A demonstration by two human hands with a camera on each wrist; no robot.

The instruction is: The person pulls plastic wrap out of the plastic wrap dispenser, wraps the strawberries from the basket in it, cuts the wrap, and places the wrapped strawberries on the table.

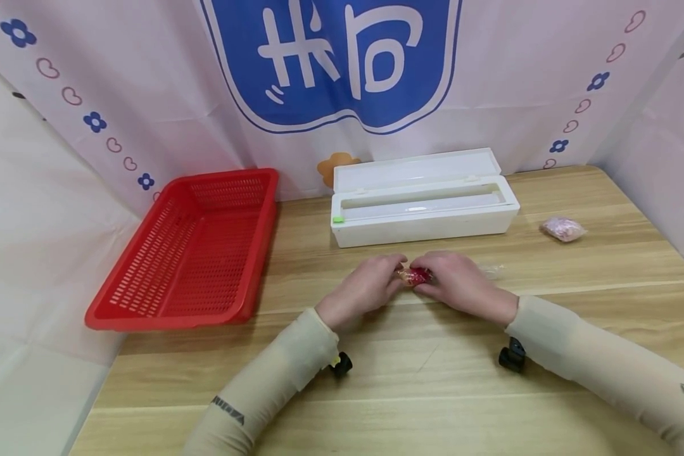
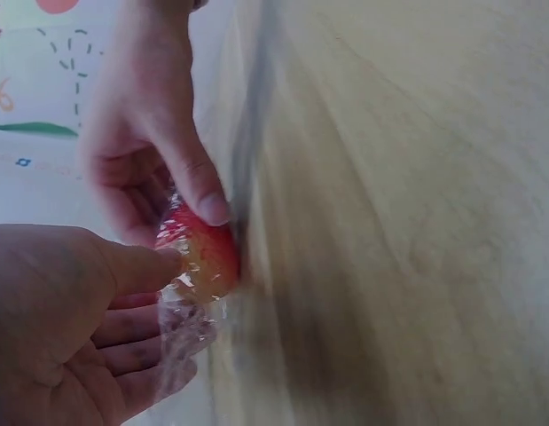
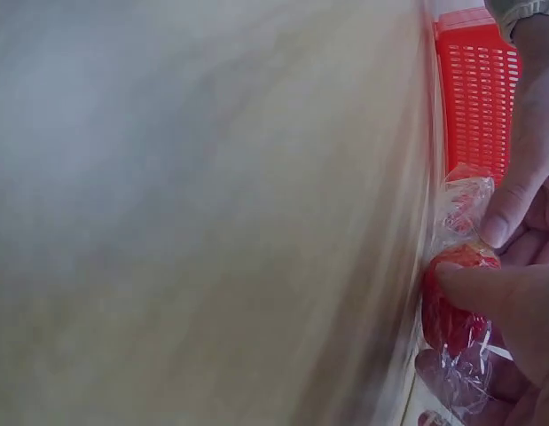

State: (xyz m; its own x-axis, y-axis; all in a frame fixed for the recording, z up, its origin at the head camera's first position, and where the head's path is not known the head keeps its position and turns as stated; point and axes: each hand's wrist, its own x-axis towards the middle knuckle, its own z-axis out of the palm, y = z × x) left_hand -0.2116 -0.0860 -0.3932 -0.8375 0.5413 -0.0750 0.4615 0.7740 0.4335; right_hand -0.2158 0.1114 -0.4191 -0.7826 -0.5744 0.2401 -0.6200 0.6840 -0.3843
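Observation:
A small red-and-yellow piece, apparently fruit point(image 1: 417, 276), lies between both hands, wrapped in clear plastic film point(image 2: 176, 342). My left hand point(image 1: 367, 285) pinches the wrapped fruit near its yellow end, thumb on top. From the other side my right hand point(image 1: 462, 282) grips the red part, its thumb pressed on the film point(image 3: 469, 209). Loose, crinkled film sticks out at both ends of the fruit, as the wrist views show. Fingers hide part of the fruit in every view.
Behind the hands stands a long white box point(image 1: 427, 218), its lid raised and a roll of film apparently inside. A red plastic basket point(image 1: 256, 253) sits on the left of the wooden table point(image 1: 410, 405). Another film-wrapped pinkish piece point(image 1: 563, 228) rests to the right.

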